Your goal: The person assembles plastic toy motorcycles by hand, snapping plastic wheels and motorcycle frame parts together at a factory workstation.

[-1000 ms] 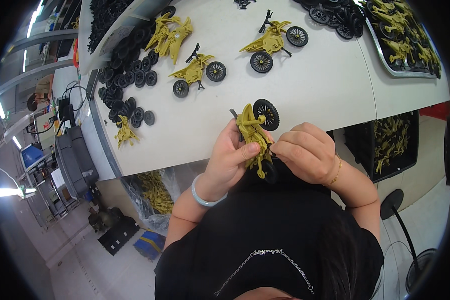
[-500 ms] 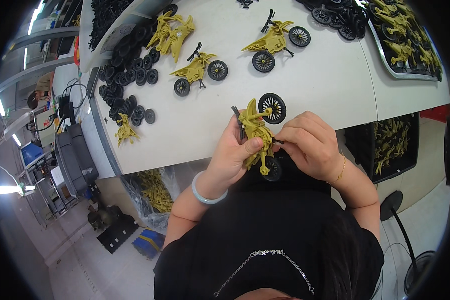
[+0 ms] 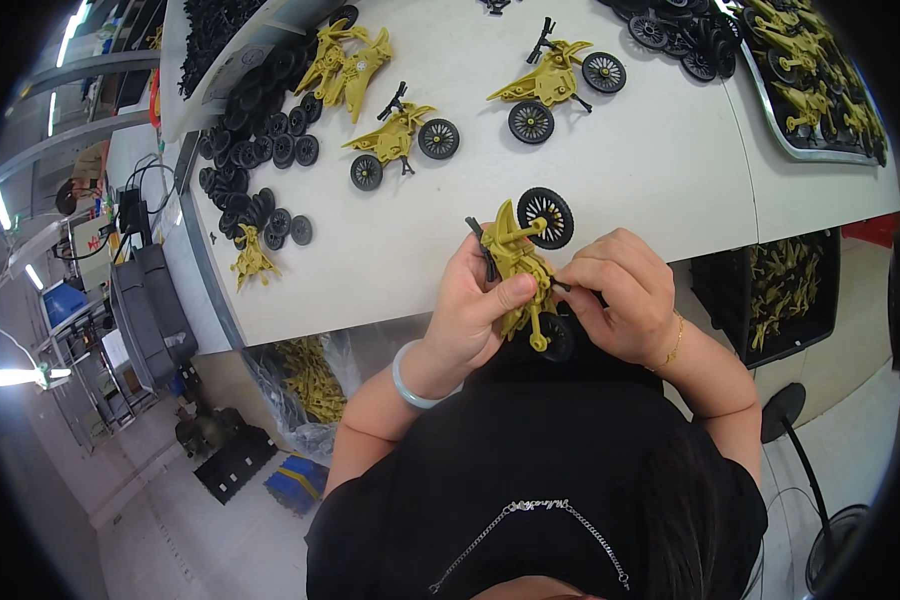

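A yellow toy motorcycle (image 3: 515, 258) with black wheels is held over the table's front edge. My left hand (image 3: 473, 305) wraps round its body, thumb lying across the yellow side. One spoked wheel (image 3: 546, 217) points away from me; the other, near my shirt, is partly hidden. Black handlebars stick out by my left fingers. At the motorcycle's right side, my right hand (image 3: 625, 295) is closed, its thumb and fingertips pinching a small black peg-like part (image 3: 561, 286) against the body. The fingers hide how far that part sits in.
Two toy motorcycles, a left one (image 3: 392, 138) and a right one (image 3: 545, 85), stand farther back on the white table (image 3: 650, 190). Loose black wheels (image 3: 282, 150) and yellow bodies (image 3: 345, 70) lie left. A tray (image 3: 810, 155) of motorcycles is far right; a black bin (image 3: 790, 290) holds yellow parts below.
The held motorcycle has tilted slightly and shifted a little to the right with both hands. My right fingers still pinch the small black part at its side.
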Demonstrator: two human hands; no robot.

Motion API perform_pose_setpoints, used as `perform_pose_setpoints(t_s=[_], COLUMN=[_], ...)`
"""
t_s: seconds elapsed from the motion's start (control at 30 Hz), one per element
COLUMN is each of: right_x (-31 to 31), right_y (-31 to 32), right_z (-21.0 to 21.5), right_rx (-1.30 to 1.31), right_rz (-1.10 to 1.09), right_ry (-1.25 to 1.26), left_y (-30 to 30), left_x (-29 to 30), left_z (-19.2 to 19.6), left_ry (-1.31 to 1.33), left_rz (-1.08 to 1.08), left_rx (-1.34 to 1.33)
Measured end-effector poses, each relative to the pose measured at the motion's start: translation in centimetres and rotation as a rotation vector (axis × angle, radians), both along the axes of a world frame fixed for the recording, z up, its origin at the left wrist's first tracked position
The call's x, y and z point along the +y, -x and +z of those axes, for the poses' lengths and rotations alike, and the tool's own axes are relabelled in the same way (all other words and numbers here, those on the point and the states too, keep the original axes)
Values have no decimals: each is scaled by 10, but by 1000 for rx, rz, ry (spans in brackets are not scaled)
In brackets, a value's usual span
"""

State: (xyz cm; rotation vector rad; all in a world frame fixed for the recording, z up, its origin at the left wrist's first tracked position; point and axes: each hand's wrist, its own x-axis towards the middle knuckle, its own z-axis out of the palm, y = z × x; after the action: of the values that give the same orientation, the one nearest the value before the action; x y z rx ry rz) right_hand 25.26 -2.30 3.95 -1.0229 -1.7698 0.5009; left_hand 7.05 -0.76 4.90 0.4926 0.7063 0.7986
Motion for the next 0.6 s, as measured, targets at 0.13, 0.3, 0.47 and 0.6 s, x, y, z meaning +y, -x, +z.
perform_pose_setpoints(t_s=[0.13, 0.3, 0.47, 0.6], right_x=[5, 7, 7, 5], right_y=[-4, -7, -7, -6], right_z=[-2, 0, 1, 1], right_rx=[-31, -11, 10, 6], right_rz=[13, 13, 26, 34], right_ry=[12, 92, 108, 109], left_y=[-1, 4, 3, 5], left_x=[1, 6, 3, 0], left_z=[2, 10, 9, 3], left_ry=[59, 196, 69, 27], left_rz=[28, -35, -48, -38], left_rx=[60, -12, 57, 60])
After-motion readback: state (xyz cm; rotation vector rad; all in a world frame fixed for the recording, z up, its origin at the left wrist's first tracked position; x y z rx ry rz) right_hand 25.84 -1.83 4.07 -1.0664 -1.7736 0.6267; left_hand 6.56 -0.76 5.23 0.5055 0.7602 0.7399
